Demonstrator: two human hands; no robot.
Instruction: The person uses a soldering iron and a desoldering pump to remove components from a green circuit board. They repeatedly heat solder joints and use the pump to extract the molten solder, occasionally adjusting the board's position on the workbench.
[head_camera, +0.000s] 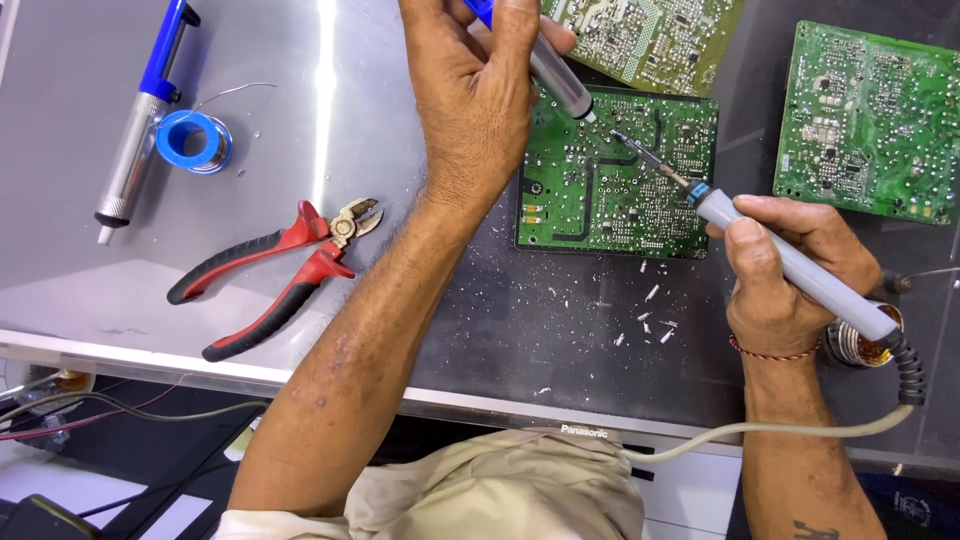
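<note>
Two tools are held over the middle board (615, 175) on the bench (560, 320): the right hand (790, 265) is closed round the iron (790, 262), tip slanting up-left onto the solder side, while the left hand (480, 95) grips a desoldering pump (560, 82), nozzle down-right, just beside that tip.

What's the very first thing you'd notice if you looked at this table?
Two hands meet over a green circuit board in the middle: the right hand points a grey soldering iron at it, and the left hand holds a solder sucker just above. Red-handled cutters lie open to the left, near a blue solder spool.
</note>
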